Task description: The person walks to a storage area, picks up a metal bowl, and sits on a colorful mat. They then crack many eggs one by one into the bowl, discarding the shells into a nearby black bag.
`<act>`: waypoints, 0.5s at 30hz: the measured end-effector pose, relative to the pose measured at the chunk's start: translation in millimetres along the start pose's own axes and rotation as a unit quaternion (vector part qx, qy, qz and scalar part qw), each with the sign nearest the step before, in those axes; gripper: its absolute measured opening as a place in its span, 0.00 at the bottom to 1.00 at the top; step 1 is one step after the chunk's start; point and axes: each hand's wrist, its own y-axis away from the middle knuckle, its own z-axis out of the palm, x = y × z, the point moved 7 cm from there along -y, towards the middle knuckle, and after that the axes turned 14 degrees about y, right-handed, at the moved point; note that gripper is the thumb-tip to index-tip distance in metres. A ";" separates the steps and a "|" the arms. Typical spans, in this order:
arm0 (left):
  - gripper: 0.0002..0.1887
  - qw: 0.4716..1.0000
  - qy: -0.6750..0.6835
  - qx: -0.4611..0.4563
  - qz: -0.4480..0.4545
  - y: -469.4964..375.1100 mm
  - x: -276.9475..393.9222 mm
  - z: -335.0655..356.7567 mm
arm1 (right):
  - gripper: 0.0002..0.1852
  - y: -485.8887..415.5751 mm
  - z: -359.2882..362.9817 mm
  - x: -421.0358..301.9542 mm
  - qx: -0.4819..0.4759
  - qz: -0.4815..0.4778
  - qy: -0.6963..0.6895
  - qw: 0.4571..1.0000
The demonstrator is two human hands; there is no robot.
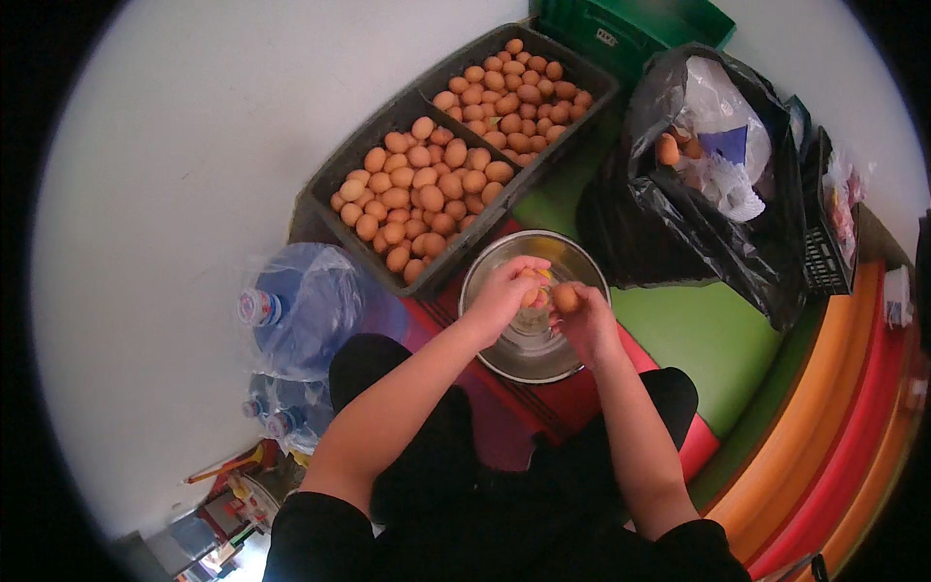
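Note:
Above a stainless steel bowl [534, 367], my two hands are close together. My left hand [503, 292] holds a brown egg [530, 297] that looks cracked, with yellow like yolk showing at its edge; the fingers partly cover it. A second brown egg [566, 298] is in my right hand [593, 327], gripped by the fingertips, and its visible side looks whole. Clear liquid seems to lie in the bowl's bottom, though my hands hide part of it. Beyond the bowl, a dark two-compartment crate [476, 136] holds many brown eggs [432, 198].
Right of the bowl stands a black plastic bag [673, 233] with eggshells [668, 149] and plastic waste inside. A black basket [829, 254] is beside it, a green crate [582, 29] behind. Wrapped water jugs [313, 313] stand at left. Padded coloured edging [800, 407] curves along the right.

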 end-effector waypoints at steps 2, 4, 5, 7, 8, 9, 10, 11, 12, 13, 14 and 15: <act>0.18 0.998 0.028 0.032 0.044 0.5 -3.5 0.9 | 0.22 4.2 3.0 11.4 -0.056 0.045 -0.023 0.997; 0.18 0.997 -0.017 0.062 0.035 3.5 -6.5 2.1 | 0.21 16.1 26.8 8.7 -0.067 0.086 -0.020 0.994; 0.17 0.996 -0.040 0.076 0.032 4.7 -7.2 3.1 | 0.21 20.1 37.8 8.9 -0.072 0.105 -0.019 0.992; 0.18 0.995 -0.061 0.058 0.061 -0.9 -18.9 2.9 | 0.19 13.3 36.1 19.6 -0.081 0.096 -0.034 0.992; 0.19 0.993 -0.071 0.053 0.077 -5.4 -24.8 -2.2 | 0.18 8.9 35.5 22.4 -0.070 0.082 -0.026 0.994; 0.19 0.990 -0.112 0.041 0.076 -10.3 -31.0 -8.0 | 0.18 6.5 35.6 23.7 -0.059 0.070 -0.019 0.996; 0.20 0.985 -0.153 0.032 0.076 -12.3 -33.1 -14.1 | 0.17 12.9 39.1 13.1 -0.032 0.067 -0.002 0.997; 0.20 0.978 -0.193 0.023 0.076 -13.3 -35.7 -20.4 | 0.17 5.9 28.7 17.0 -0.021 0.050 0.074 0.996; 0.20 0.962 -0.260 0.004 0.085 -14.8 -33.2 -14.5 | 0.16 -2.8 5.9 22.4 -0.002 0.029 0.149 0.988; 0.20 0.941 -0.326 -0.008 0.094 -11.9 -27.8 -11.8 | 0.16 -5.1 -2.4 21.1 0.010 0.013 0.223 0.975; 0.21 0.915 -0.390 -0.020 0.102 -9.5 -23.8 -7.5 | 0.16 -4.7 -11.1 22.4 0.028 0.007 0.252 0.967; 0.21 0.906 -0.413 -0.025 0.090 -7.9 -22.2 -6.4 | 0.17 -4.0 -10.8 16.3 0.042 -0.001 0.282 0.958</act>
